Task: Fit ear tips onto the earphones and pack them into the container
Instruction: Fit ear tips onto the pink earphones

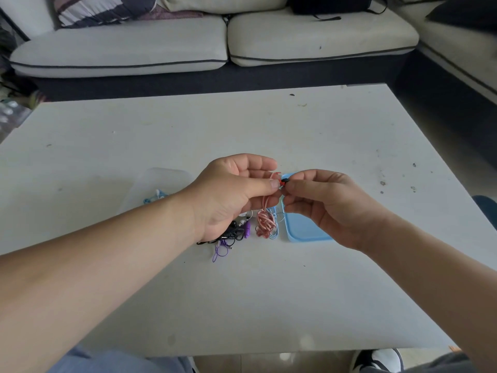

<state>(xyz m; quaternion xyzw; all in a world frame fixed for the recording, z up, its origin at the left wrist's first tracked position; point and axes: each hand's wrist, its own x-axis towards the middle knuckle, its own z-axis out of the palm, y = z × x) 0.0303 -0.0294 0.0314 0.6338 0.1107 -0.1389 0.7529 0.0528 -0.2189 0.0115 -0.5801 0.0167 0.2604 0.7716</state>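
Note:
My left hand (236, 192) pinches a pink earphone (281, 181) at its red and black earbud, and the pink cable (266, 222) hangs down in a coiled bunch to the table. My right hand (320, 203) meets it from the right, fingertips closed on a small black ear tip at the earbud. A clear plastic container (164, 181) stands behind my left wrist with a blue earphone (154, 197) in it. Its light blue lid (304, 227) lies under my right hand.
A tangle of black and purple earphones (234, 232) lies on the white table (269, 292) below my left hand, with a thin blue cable beside the pink coil. A grey sofa (215, 47) runs along the far side. My knees and a shoe show at the near edge.

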